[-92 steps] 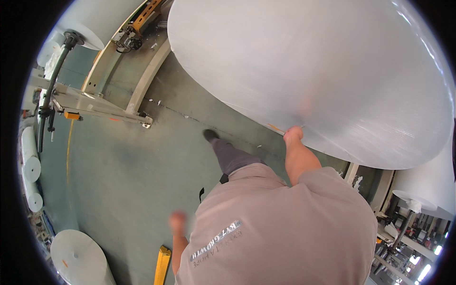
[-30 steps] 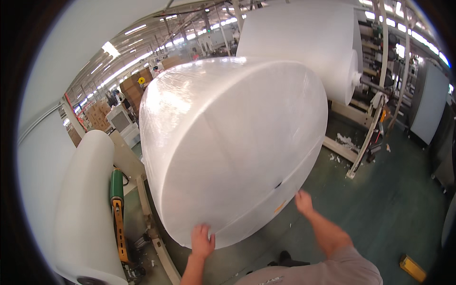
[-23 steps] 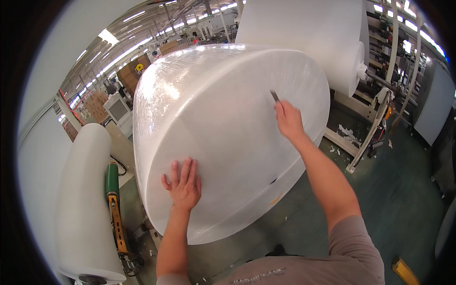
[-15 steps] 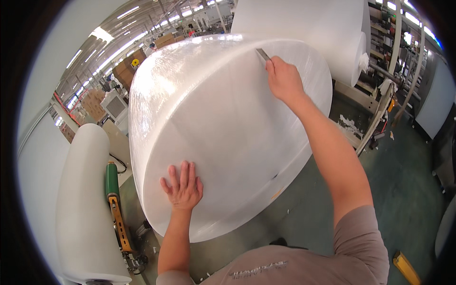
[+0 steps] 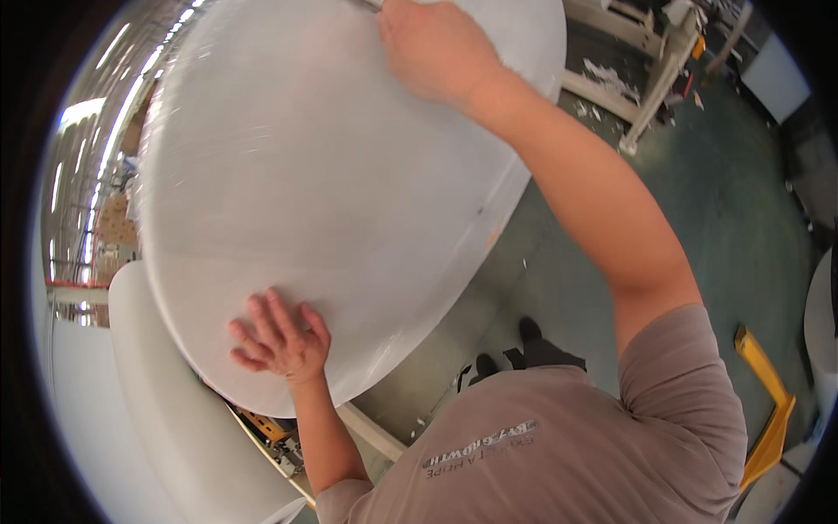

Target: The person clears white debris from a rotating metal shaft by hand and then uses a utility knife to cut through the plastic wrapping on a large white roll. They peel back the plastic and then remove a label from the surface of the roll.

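The large white roll is standing over the green floor. Near the lower-left edge of its flat end, the left hand is resting, its grip spread apart. Farther up, the right hand is clamping its grip on a thin grey tool, partly out of view.

1. A roll stands directly before me.
2. My left hand rests on its end face, low and leftward.
3. My right hand is farther up, over the same face.
4. A second roll lies left of the first.
5. Beyond, rightward, scraps lie beside a frame.
6. A bar is on my right.
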A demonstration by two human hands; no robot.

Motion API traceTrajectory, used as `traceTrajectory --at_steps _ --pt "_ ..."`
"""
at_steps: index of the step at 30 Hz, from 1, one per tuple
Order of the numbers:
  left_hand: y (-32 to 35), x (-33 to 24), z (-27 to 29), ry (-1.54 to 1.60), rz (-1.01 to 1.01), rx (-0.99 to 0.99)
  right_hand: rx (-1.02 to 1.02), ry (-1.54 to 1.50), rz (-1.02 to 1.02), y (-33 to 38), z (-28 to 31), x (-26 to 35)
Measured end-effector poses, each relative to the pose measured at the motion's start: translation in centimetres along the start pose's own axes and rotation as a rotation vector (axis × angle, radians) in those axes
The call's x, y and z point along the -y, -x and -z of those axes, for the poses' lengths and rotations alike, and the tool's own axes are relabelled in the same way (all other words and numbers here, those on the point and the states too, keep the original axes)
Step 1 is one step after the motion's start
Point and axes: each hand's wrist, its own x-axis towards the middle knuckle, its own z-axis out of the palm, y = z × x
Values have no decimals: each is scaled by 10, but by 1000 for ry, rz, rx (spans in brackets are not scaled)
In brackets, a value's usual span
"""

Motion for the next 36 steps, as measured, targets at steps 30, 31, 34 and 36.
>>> traceTrajectory --at_steps 30,31,34,36 --pt "-112 -139 -25 -19 -663 293 1373 -116 -1458 701 -230 -264" --pt "-105 -143 -32 -252 -689 217 1389 -143 -1452 704 -236 -266" --pt "-96 -125 -31 -288 -719 332 1412 -145 -1314 718 -258 -277" --pt "-105 -137 -34 -306 -819 265 1395 -230 -1235 748 -298 -288"
